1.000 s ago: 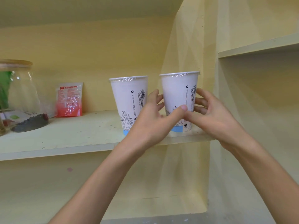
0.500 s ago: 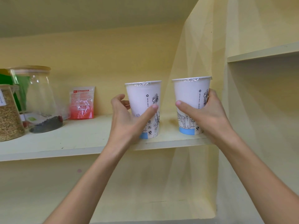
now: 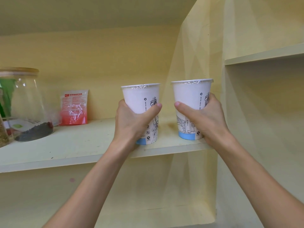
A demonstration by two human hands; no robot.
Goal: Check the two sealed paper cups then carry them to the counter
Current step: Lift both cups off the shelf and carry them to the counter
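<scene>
Two sealed paper cups are in hand, one per hand. The left cup (image 3: pixel 141 102) is wrapped by the left hand (image 3: pixel 131 122) around its lower half, thumb across the front, fingers (image 3: pixel 120 104) curled behind. The right cup (image 3: pixel 190 99) is held the same way by the right hand (image 3: pixel 207 119). Both grips are closed on the cup walls; both film seals sit above the fingers and appear flat and intact.

Both cup bases are at the level of the shelf (image 3: pixel 74 145), near its front edge; whether they rest on it or are just lifted cannot be told.

Progress, as judged: grasping is done and checking is under way or ending. The carry to the desk remains; no desk is in view.

Left of the left hand, well apart, stand a red packet (image 3: pixel 74 107) and a glass jar (image 3: pixel 24 104).
</scene>
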